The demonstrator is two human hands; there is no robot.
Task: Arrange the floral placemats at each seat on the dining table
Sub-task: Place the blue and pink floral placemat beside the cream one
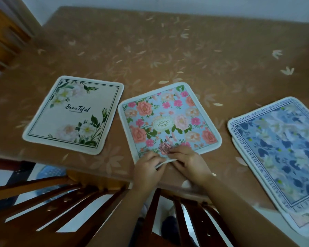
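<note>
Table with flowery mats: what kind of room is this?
Likely a home dining room: a covered table, a wooden chair beside it, and the pink placemat that the left hand and right hand pinch.

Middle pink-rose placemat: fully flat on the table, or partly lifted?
Partly lifted: left hand and right hand pinch the placemat by its near corner, raised; rest lies flat.

On your tabletop (168,50), the left placemat (73,114) lies just beside the middle placemat (169,120); the stacked placemats (278,152) sit well apart at right. A chair (30,184) stands before the near edge.
</note>
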